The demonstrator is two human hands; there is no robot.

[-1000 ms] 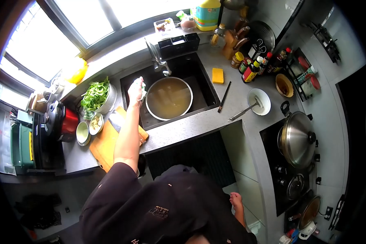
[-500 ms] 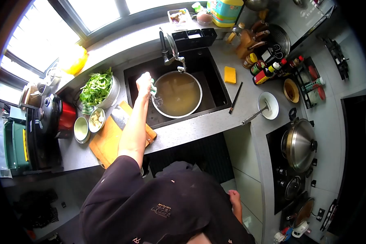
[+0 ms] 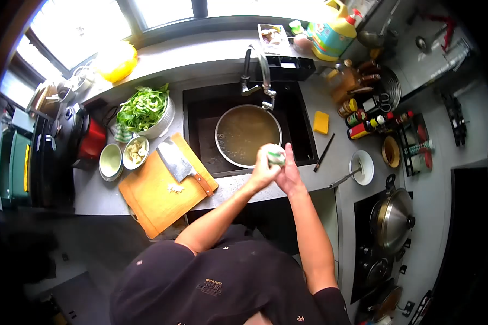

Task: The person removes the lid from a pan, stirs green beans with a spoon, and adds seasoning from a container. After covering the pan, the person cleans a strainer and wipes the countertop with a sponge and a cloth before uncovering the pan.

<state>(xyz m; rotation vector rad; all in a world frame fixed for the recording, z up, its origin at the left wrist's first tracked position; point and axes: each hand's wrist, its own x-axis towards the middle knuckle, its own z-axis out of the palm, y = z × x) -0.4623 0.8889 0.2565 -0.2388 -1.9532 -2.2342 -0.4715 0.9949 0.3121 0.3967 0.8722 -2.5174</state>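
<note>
Over the front rim of the sink, my left hand [image 3: 264, 172] is closed around a damp-looking green-and-white cloth [image 3: 276, 156]. My right hand [image 3: 290, 176] is held up against the cloth from the other side, palm turned toward it, with at least one finger stretched out; its other fingers are partly hidden. Just beyond both hands sits a round metal basin [image 3: 249, 132] full of cloudy brownish water, inside the black sink [image 3: 200, 116]. To the left, a cleaver [image 3: 178, 162] lies on a wooden cutting board [image 3: 154, 187] beside a small heap of chopped white bits [image 3: 175, 188].
Left of the sink stand a colander [image 3: 162, 125] of leafy greens, a bowl [image 3: 136, 152] of pale pieces and a pale green bowl [image 3: 110, 161]. Rightward are a yellow sponge [image 3: 321, 122], a white bowl [image 3: 365, 168] with a ladle, sauce bottles [image 3: 366, 129] and a lidded wok [image 3: 396, 216].
My left hand has come back from the basin's left edge with the cloth. My right hand has risen from beside my body to meet it. The view has shifted, uncovering the cutting board.
</note>
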